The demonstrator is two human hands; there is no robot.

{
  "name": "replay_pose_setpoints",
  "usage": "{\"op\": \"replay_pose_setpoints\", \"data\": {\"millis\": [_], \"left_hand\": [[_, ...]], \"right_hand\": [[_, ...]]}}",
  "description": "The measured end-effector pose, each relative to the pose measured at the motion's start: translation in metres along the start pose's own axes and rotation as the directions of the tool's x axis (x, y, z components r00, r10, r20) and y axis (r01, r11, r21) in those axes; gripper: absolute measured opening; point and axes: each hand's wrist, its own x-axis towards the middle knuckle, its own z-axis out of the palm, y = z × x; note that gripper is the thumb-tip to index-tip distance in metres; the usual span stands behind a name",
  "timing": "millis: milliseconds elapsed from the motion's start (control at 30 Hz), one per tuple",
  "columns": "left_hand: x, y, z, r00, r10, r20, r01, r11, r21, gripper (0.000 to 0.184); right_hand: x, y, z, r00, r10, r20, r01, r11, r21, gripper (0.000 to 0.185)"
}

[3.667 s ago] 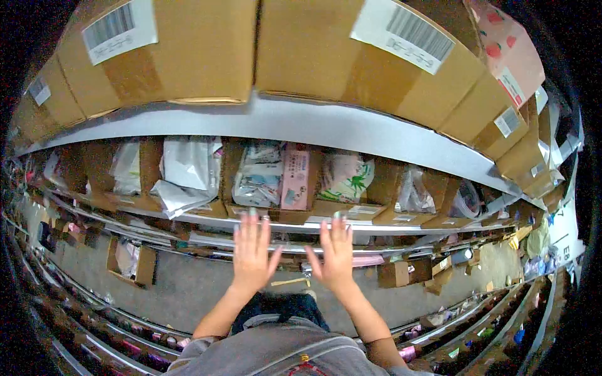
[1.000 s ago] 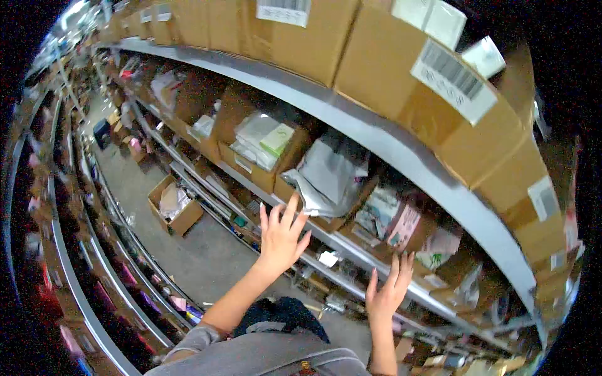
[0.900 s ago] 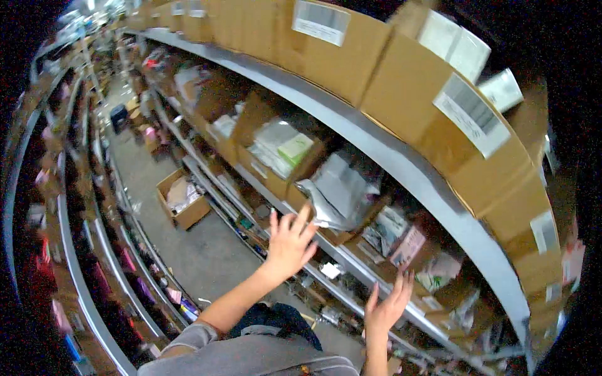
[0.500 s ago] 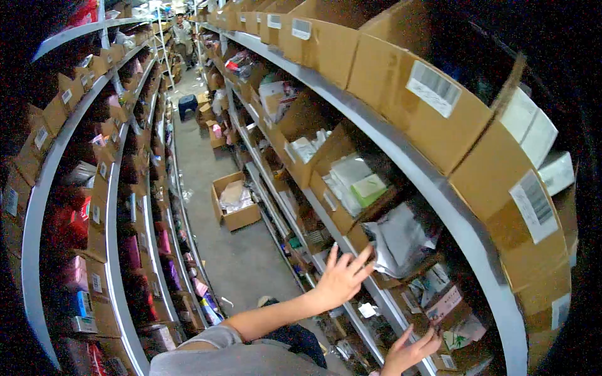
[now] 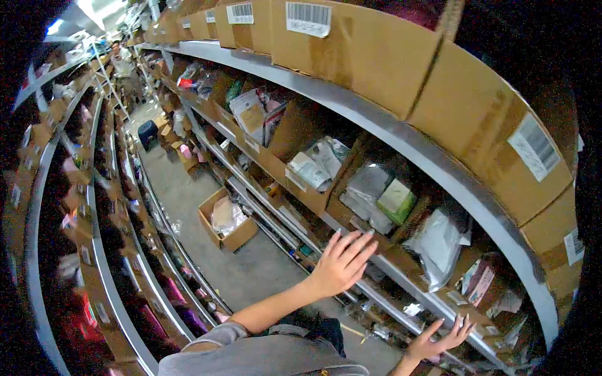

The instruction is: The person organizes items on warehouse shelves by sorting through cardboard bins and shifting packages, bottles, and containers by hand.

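My left hand [image 5: 343, 263] is open, its fingers spread at the front edge of a middle shelf on the right, just below a carton with grey plastic packets [image 5: 370, 188] and a green-and-white box [image 5: 396, 202]. Lower right, my right hand [image 5: 442, 341] is open too, fingers apart, near the same shelf's metal edge [image 5: 426, 301]. Neither hand holds anything. Between and above them a grey-white plastic bag [image 5: 437, 243] hangs over the front of its carton. Beside it stands a carton with a pink-and-white packet [image 5: 481, 282].
Cardboard bins with barcode labels [image 5: 308, 19] line the upper shelf. Shelving with more bins [image 5: 94, 244] runs along the left. On the aisle floor stand an open carton [image 5: 241, 237] and a dark stool [image 5: 148, 134]. Far off are a ladder [image 5: 110, 81] and a person [image 5: 121, 59].
The view has turned and tilted, so the shelves and aisle look shifted. My right hand has left the carton with the pink-and-white packet and is now lower, by the shelf edge. Both hands stay open.
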Motion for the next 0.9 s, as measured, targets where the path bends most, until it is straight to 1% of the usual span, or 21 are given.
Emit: {"op": "replay_pose_setpoints", "data": {"millis": [33,67,100,167,200,233,267,300,333,367,400,467,567,600,700,767,900], "left_hand": [[-0.001,-0.011,-0.004,1.0,-0.001,-0.002,0.001,1.0,0.004,0.048],[-0.001,-0.02,-0.008,1.0,0.013,0.002,-0.013,1.0,0.004,0.047],[-0.002,-0.028,-0.01,1.0,0.004,0.02,-0.004,1.0,-0.015,0.046],[0.0,-0.041,-0.015,0.999,0.033,0.024,-0.033,0.999,-0.017,0.046],[0.0,-0.047,-0.016,0.998,0.028,0.061,-0.026,0.999,-0.028,0.045],[0.004,-0.052,-0.019,0.997,0.041,0.064,-0.038,0.998,-0.043,0.046],[0.006,-0.057,-0.02,0.996,0.04,0.084,-0.036,0.998,-0.052,0.047],[0.009,-0.06,-0.021,0.994,0.036,0.103,-0.03,0.998,-0.058,0.047],[0.011,-0.063,-0.021,0.994,0.042,0.098,-0.036,0.997,-0.062,0.049],[0.011,-0.065,-0.018,0.994,0.036,0.107,-0.03,0.998,-0.054,0.05],[0.012,-0.064,-0.019,0.994,0.029,0.108,-0.024,0.999,-0.047,0.051],[0.013,-0.062,-0.019,0.993,0.027,0.113,-0.021,0.999,-0.048,0.052],[0.015,-0.062,-0.018,0.991,-0.02,0.13,0.025,0.999,-0.032,0.053],[0.017,-0.06,-0.02,0.99,-0.027,0.139,0.027,1.0,0.0,0.053],[0.016,-0.057,-0.016,0.989,-0.047,0.137,0.032,0.993,0.112,0.054],[0.015,-0.059,-0.012,0.989,-0.024,0.146,0.001,0.988,0.156,0.052],[0.012,-0.061,-0.009,0.983,-0.032,0.181,-0.01,0.975,0.223,0.053]], "right_hand": [[-0.004,-0.012,0.002,0.999,-0.042,-0.021,0.043,0.999,0.029,0.029],[-0.008,-0.026,0.004,0.999,-0.031,-0.033,0.032,0.999,0.037,0.027],[-0.01,-0.043,0.003,0.999,-0.041,-0.008,0.041,0.999,0.02,0.025],[-0.01,-0.07,0.006,0.999,-0.035,-0.006,0.036,0.995,0.091,0.022],[-0.011,-0.082,0.005,0.999,-0.002,0.035,-0.001,0.997,0.081,0.02],[-0.012,-0.093,0.004,0.997,0.033,0.073,-0.038,0.997,0.072,0.019],[-0.012,-0.104,0.002,0.994,0.062,0.093,-0.069,0.995,0.074,0.018],[-0.012,-0.112,0.002,0.992,0.08,0.093,-0.091,0.989,0.12,0.018],[-0.011,-0.117,-0.001,0.992,0.075,0.102,-0.085,0.991,0.102,0.018],[-0.011,-0.12,-0.004,0.991,0.068,0.115,-0.078,0.993,0.089,0.018],[-0.013,-0.121,-0.006,0.988,0.097,0.119,-0.11,0.989,0.1,0.017],[-0.013,-0.122,-0.01,0.984,0.11,0.138,-0.118,0.992,0.051,0.015],[-0.018,-0.11,-0.008,0.983,0.112,0.147,-0.121,0.991,0.053,0.014],[-0.02,-0.107,-0.008,0.98,0.115,0.162,-0.127,0.99,0.064,0.013],[-0.017,-0.103,-0.002,0.977,0.074,0.198,-0.095,0.99,0.101,0.013],[-0.011,-0.109,0.003,0.979,0.046,0.201,-0.075,0.987,0.141,0.014],[0.007,-0.122,0.007,0.987,-0.064,0.15,0.034,0.981,0.192,0.015]]}}
